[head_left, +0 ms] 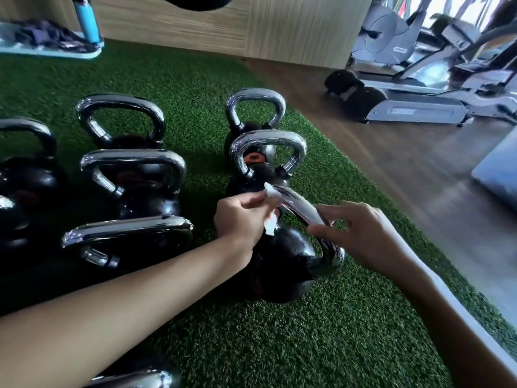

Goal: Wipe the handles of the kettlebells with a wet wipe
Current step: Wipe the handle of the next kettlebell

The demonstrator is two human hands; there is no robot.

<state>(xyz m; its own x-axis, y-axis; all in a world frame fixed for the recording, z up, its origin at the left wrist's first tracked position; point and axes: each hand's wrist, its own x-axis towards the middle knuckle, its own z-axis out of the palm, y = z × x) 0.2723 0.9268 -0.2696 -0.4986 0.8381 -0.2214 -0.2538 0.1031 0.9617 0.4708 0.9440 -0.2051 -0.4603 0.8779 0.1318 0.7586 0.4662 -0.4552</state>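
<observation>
Just left of the left hand [240,219], 3 neighbouring kettlebells [131,180] stand in a column on the artificial turf [307,345]. The nearest chrome handle [126,229] lies close beside that wrist. A wide sweep of the elbow on that side would likely knock the forearm against it.

The left hand is clenched around a wet wipe [270,233], which it presses onto the left end of the wiped kettlebell's handle [296,203]. The wipe is bunched small, with white tufts showing above and below the fingers. It could slip out or ride over the chrome without covering the underside.

The black kettlebell [279,264] sits between the 2 hands and looks tipped toward the right hand [361,236]. That hand pinches the right side of the handle between thumb and fingertips. This grip looks light. If the bell is indeed tilted and the pinch gives, the bell could roll or drop onto the fingers.

Beyond the hands, 2 more kettlebells [267,152] stand close, so there is little room to push forward.

Right of the right hand the turf is open for a stretch. It then ends at an edge against the wooden floor [391,169], with a treadmill [414,110] well apart beyond. The freest room lies on the turf nearer the person than the hands.
</observation>
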